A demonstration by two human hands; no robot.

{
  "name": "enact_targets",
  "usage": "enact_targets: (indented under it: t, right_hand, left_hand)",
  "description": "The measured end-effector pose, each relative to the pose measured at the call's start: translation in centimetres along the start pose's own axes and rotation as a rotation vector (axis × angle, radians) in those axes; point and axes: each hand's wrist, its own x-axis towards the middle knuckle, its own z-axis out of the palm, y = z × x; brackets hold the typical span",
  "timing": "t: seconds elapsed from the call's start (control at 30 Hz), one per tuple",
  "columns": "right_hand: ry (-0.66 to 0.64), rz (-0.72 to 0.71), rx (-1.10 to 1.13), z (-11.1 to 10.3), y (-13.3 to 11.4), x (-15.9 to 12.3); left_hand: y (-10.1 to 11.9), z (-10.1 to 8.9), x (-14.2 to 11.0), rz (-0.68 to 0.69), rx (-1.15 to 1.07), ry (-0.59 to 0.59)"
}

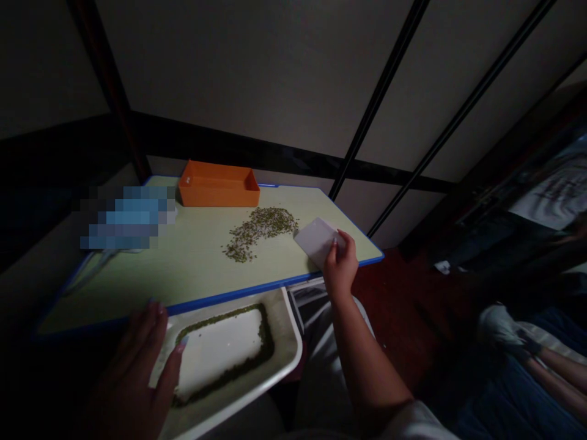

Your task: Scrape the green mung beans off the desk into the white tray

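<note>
My right hand (pixel 340 264) grips a flat, whitish plastic card (pixel 316 240), thumb on top, and tilts it over the right part of the small table (pixel 192 269). Just left of the card lies a loose patch of small green-brown bits (pixel 263 227), like dried leaf or seeds. My left hand (pixel 140 373) is at the left end of a white tray (pixel 293 342), its fingers stretched and the thumb apart over the tray's inside. A band of the same greenish bits (pixel 266 336) runs along the edges of the tray's floor. The tray sits below the table's front edge, by my lap.
An orange open box (pixel 220 189) stands at the table's back edge, against a panelled wall (pixel 257 73). A blurred-out blue item (pixel 132 217) lies on the left, with a pale strap. Other people's legs and a shoe (pixel 498 324) show at the right, above a dark red floor (pixel 403 318).
</note>
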Motion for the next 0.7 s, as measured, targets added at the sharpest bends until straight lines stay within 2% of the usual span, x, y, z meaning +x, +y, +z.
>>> enact_targets:
  t: [0.43,0.6,0.7]
  right_hand:
    - [0.079,0.025,-0.148,0.0,3.3,3.3]
    - [0.094,0.038,-0.140,0.0,3.9,4.0]
    - [0.148,0.018,-0.082,-0.3,4.0,4.4]
  left_hand:
    - [-0.8,0.4,-0.3,0.003,-0.040,0.003]
    - [-0.8,0.5,-0.3,-0.002,-0.072,0.012]
    - [-0.9,0.6,-0.3,0.007,-0.080,0.020]
